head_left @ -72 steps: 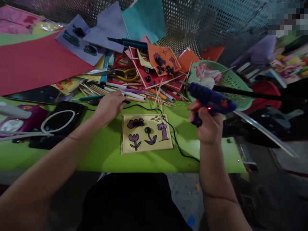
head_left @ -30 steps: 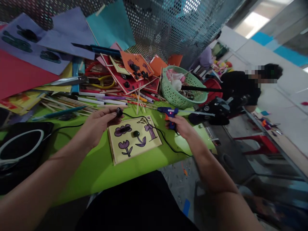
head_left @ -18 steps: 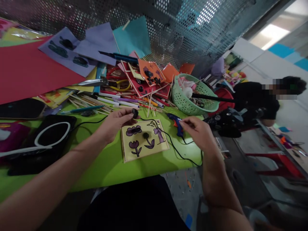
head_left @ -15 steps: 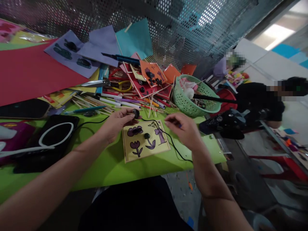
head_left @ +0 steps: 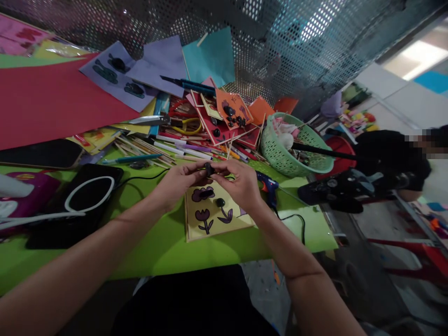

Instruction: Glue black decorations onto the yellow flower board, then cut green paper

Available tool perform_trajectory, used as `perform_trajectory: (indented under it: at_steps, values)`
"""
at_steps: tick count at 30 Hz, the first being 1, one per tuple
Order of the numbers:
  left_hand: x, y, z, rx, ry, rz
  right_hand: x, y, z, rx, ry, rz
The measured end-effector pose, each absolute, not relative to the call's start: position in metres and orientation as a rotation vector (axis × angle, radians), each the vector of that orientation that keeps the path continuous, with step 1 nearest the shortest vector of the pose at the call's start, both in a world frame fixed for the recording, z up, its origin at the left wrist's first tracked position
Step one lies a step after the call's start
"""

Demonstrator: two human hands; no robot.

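A small dark stone-like piece point(head_left: 209, 169) is pinched between the fingertips of my left hand point(head_left: 180, 183) and my right hand point(head_left: 241, 182). Just below my hands lies a yellow card point(head_left: 222, 225) with purple flower drawings. Another round black piece point(head_left: 220, 202) sits on the card at the top of a flower stem. My right wrist and hand cover the card's right part. A blue glue gun point(head_left: 269, 187) rests on the green table cover right of my right hand.
Sticks, pens and scissors point(head_left: 150, 120) crowd the table behind my hands. A green basket point(head_left: 297, 144) stands at back right, a black phone-like slab point(head_left: 75, 205) at left. A person in black point(head_left: 388, 158) is at far right.
My right hand has moved left to meet my left hand and now grips the dark piece too. The glue gun has come into view on the right. The camera view has shifted slightly.
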State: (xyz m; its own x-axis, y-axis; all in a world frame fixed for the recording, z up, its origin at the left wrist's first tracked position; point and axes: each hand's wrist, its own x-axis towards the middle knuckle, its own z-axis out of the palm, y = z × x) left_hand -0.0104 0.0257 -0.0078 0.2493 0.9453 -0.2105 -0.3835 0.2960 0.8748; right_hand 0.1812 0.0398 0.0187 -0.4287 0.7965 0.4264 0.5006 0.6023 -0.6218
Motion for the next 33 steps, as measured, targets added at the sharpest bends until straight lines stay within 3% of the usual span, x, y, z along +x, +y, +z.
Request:
perform_trajectory:
  at_steps: [4, 19, 26, 33]
  values:
    - [-0.008, 0.025, -0.01, 0.768, 0.858, 1.047, 0.183, 0.039, 0.019, -1.086, -2.122, 0.518]
    - [-0.001, 0.02, -0.011, 0.923, 0.856, 1.115, 0.176, 0.039, 0.029, -1.244, -2.71, -0.099]
    - [-0.002, 0.02, -0.013, 0.923, 0.846, 1.112, 0.174, 0.039, 0.033, -1.255, -2.721, 0.014]
    - [-0.001, 0.02, -0.014, 0.889, 0.845, 1.085, 0.183, 0.04, 0.034, -1.219, -2.504, 0.481]
